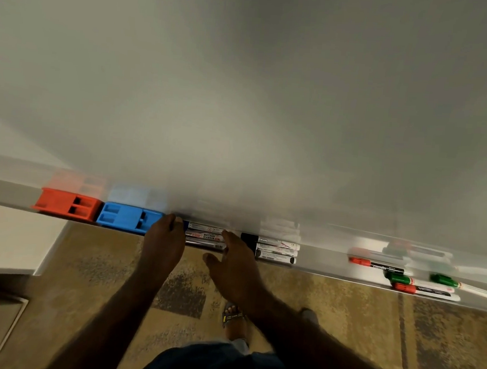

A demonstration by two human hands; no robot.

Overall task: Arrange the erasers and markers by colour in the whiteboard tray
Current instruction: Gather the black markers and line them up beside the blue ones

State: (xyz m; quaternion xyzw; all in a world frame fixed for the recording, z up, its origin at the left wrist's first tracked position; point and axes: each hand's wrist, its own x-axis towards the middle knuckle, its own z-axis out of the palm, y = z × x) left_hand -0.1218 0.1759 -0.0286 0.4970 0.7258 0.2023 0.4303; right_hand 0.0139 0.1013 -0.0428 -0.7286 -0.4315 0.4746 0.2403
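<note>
We look down along the whiteboard (244, 82) at its tray (324, 256), and the picture is a little blurred. At the left end of the tray stands the red eraser (67, 203), and the blue eraser (127, 217) is just beside it on its right, touching or almost touching. Our left hand (163, 243) rests at the right end of the blue eraser with the fingers curled over the tray edge; we cannot tell if they grip anything. Between our two hands lies a stack of markers (204, 236) with the caps hidden, so we cannot say their colour. Our right hand (234, 263) is open, fingers together and thumb spread, its fingertips touching the right end of this stack. Just right of it lie the black markers (275, 249), side by side. Well apart, at the right end of the tray, the red markers (376, 264) and green markers (421, 281) lie mixed and slanted. Below is a patterned carpet (342, 323).
</note>
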